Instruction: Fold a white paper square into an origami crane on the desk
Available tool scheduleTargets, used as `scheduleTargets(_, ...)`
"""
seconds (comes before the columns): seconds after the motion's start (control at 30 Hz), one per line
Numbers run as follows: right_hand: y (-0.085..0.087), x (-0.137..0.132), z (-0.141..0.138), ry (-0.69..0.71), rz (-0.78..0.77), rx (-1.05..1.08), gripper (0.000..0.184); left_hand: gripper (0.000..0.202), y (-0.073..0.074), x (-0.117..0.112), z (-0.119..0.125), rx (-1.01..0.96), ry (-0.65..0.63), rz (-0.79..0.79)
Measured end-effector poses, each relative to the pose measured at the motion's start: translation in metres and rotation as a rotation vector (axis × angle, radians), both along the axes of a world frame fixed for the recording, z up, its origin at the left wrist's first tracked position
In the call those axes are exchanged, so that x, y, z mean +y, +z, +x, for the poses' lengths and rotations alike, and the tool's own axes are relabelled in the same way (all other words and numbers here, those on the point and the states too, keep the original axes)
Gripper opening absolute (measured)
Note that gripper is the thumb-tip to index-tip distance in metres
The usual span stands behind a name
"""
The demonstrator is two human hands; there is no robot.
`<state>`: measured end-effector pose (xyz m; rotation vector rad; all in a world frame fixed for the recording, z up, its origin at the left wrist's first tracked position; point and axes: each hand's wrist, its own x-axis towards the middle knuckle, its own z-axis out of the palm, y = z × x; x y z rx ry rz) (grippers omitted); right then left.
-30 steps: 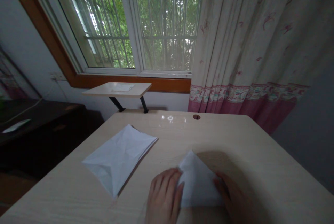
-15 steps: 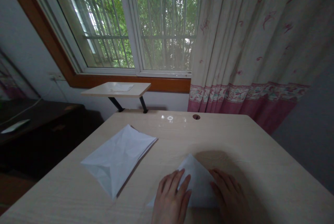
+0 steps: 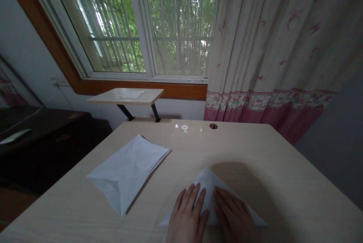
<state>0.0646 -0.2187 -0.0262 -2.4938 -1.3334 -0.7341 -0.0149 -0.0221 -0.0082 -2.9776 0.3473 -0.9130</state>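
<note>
A sheet of white paper [image 3: 207, 178], folded into a triangle with its tip pointing away from me, lies on the pale wooden desk [image 3: 283, 167]. My left hand [image 3: 188, 209] rests flat on the left half of the triangle, fingers stretched out. On the right half lies my right hand [image 3: 234, 212], its fingers extended and slanting toward the middle. Both hands press on the paper without gripping it. Parts of the triangle are covered by my hands; its left and right corners stick out at the sides.
To the left lies a stack of creased white paper sheets [image 3: 130, 171]. A small raised shelf [image 3: 107, 98] with a paper on it stands at the desk's back left. A round cable hole [image 3: 213, 126] is near the back edge. A dark cabinet [image 3: 51, 122] stands farther left.
My right hand has slid left from the triangle's right edge onto its middle, uncovering the right corner. My left hand stays almost in place.
</note>
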Motion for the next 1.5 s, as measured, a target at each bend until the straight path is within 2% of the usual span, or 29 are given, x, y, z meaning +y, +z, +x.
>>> scheduleTargets(0.23, 0.002, 0.006, -0.003, -0.042, -0.060, -0.026, 0.038, 0.042, -0.004, -0.001, 0.003, 0.058, 0.020, 0.009)
scheduleTargets(0.43, -0.002, 0.012, -0.002, -0.035, -0.007, -0.035, 0.041, 0.038, -0.009, -0.003, 0.009, 0.038, 0.050, 0.048)
scheduleTargets(0.57, -0.009, 0.014, -0.002, -0.032, -0.007, -0.078, 0.043, 0.037, -0.015, -0.006, 0.011, -0.014, 0.046, 0.103)
scheduleTargets(0.73, -0.021, 0.014, -0.002, -0.032, -0.018, -0.048, 0.050, 0.043, -0.023, -0.007, 0.009, 0.001, 0.024, 0.035)
scheduleTargets(0.97, -0.031, 0.017, -0.003, -0.084, -0.029, 0.026, 0.054, 0.045, -0.022, -0.006, 0.008, 0.059, 0.053, 0.054)
scheduleTargets(1.13, -0.029, 0.018, -0.004, -0.126, -0.108, 0.074, 0.049, 0.049, -0.017, -0.008, 0.007, 0.090, 0.061, 0.083)
scheduleTargets(1.27, -0.021, 0.018, -0.006, -0.153, -0.154, 0.183, 0.048, 0.049, -0.013, -0.010, 0.007, 0.102, 0.094, 0.070)
scheduleTargets(1.5, -0.011, 0.017, -0.007, -0.152, -0.181, 0.281, 0.050, 0.056, -0.011, -0.009, 0.005, 0.156, 0.090, 0.056)
